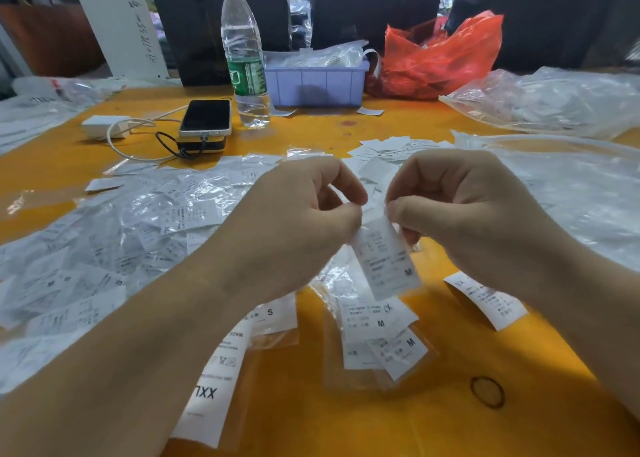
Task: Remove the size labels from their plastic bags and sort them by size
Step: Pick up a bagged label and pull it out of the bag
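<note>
Both hands are raised above the orange table (346, 404). My left hand (298, 221) and my right hand (460, 207) pinch the top edge of a white size label marked M (388, 259), which hangs down between them in a thin clear bag. Beneath it lie two loose M labels (381, 321) on empty clear bags. An S label (273, 313) and a long XXL label (211, 387) lie lower left. Another white label (485, 299) sits under my right wrist. A heap of bagged labels (121, 235) covers the left side.
At the back stand a water bottle (244, 51), a purple tray (315, 82) of bagged labels and a red plastic bag (440, 54). A phone (206, 117) lies on a power bank with a white charger (104, 125). Large clear bags (561, 186) fill the right. A rubber band (486, 391) lies front right.
</note>
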Available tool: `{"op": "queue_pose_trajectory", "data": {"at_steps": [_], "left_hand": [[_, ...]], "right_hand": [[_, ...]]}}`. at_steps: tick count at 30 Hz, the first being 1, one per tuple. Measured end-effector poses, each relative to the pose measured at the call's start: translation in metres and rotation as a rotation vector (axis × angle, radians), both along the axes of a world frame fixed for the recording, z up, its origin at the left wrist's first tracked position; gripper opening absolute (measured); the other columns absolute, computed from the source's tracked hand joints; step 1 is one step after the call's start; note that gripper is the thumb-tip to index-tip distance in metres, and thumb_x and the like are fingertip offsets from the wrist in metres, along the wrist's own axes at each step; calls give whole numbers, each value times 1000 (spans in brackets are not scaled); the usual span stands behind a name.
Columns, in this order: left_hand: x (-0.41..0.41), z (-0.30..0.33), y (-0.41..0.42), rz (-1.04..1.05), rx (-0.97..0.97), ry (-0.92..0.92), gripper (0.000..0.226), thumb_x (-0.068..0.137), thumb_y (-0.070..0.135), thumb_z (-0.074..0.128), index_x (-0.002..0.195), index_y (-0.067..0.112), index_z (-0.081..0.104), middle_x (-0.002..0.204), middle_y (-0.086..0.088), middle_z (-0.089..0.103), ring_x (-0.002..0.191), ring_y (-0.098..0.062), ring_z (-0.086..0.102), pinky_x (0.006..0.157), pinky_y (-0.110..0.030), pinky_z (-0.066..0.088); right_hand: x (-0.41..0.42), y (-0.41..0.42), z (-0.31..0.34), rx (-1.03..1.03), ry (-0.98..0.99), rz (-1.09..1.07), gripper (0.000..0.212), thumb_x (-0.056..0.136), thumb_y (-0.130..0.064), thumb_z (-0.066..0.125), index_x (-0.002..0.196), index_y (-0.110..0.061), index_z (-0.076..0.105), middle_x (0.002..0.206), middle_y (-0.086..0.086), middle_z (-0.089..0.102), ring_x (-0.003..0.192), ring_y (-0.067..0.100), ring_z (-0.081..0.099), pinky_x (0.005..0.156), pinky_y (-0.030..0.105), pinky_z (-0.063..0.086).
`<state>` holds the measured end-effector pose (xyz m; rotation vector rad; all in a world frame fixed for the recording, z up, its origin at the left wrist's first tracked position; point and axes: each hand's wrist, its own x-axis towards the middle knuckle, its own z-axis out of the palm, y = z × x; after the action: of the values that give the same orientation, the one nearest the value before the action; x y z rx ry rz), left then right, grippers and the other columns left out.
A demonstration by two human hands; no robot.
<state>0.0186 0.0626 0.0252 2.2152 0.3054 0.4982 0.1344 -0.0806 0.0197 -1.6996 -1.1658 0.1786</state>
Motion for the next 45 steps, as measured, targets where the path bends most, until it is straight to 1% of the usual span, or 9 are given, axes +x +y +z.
{"op": "queue_pose_trajectory", "data": {"at_steps": [3, 9, 15, 22, 25, 31, 35, 40, 45], "left_hand": [[-1, 0, -1, -68, 14, 139, 10, 86, 23, 65, 83, 33, 65, 72, 15, 70, 58, -2, 62, 59, -29, 56], [1, 0, -3, -174, -85, 216, 7, 82, 22, 68, 83, 29, 69, 70, 11, 70, 56, 1, 60, 54, -18, 52], [2, 0, 2, -144, -143, 193, 36, 65, 66, 73, 83, 35, 71, 81, 11, 71, 67, 0, 65, 62, -26, 54], [2, 3, 3, -175, -220, 68, 23, 69, 43, 71, 73, 21, 67, 79, -6, 72, 75, -26, 67, 66, -38, 53], [2, 3, 2, -149, -193, 36, 18, 68, 45, 68, 72, 28, 67, 76, 1, 71, 76, -18, 69, 66, -34, 55], [2, 3, 0, -178, -221, 52, 26, 72, 43, 68, 76, 18, 69, 80, -7, 73, 84, -33, 68, 79, -56, 56], [2, 2, 2, -170, -193, 58, 19, 67, 38, 72, 79, 23, 70, 78, 0, 73, 77, -18, 71, 73, -39, 57], [3, 1, 6, -128, -222, 84, 14, 65, 29, 70, 78, 25, 69, 79, -1, 74, 77, -18, 71, 68, -36, 58], [2, 3, 5, -164, -236, 168, 12, 67, 25, 71, 79, 24, 68, 75, 1, 74, 62, -9, 63, 61, -25, 52]], "right_hand": [[-4, -2, 4, -20, -71, -42, 11, 76, -12, 60, 67, -14, 64, 63, 3, 61, 60, 21, 60, 50, 26, 48], [-3, -2, 4, -30, -14, -38, 12, 73, -15, 54, 68, -11, 64, 60, -1, 60, 55, 7, 56, 48, 17, 40], [-2, 2, 3, 1, 210, 44, 10, 81, -2, 64, 71, -4, 64, 60, 4, 57, 53, 10, 52, 48, 21, 41], [2, 0, 5, -44, 384, 209, 13, 83, 5, 59, 72, -1, 61, 60, 10, 61, 53, 20, 55, 49, 25, 48], [1, 0, 6, -66, 369, 230, 13, 72, -5, 53, 65, -11, 62, 61, 10, 63, 54, 21, 57, 52, 26, 50], [4, -1, 4, 6, 372, 255, 5, 76, -13, 62, 79, -8, 63, 66, 9, 64, 56, 20, 57, 52, 30, 51], [5, -3, 4, -24, 353, 308, 25, 72, -12, 73, 95, -8, 64, 71, 14, 67, 56, 21, 59, 53, 31, 52], [11, -4, 4, -111, 274, 223, 18, 79, 2, 74, 91, -8, 66, 72, 13, 69, 57, 20, 59, 54, 31, 51], [13, -5, 5, -69, 317, 205, 17, 69, -4, 71, 85, -6, 67, 69, 12, 66, 55, 21, 57, 50, 26, 50]]}}
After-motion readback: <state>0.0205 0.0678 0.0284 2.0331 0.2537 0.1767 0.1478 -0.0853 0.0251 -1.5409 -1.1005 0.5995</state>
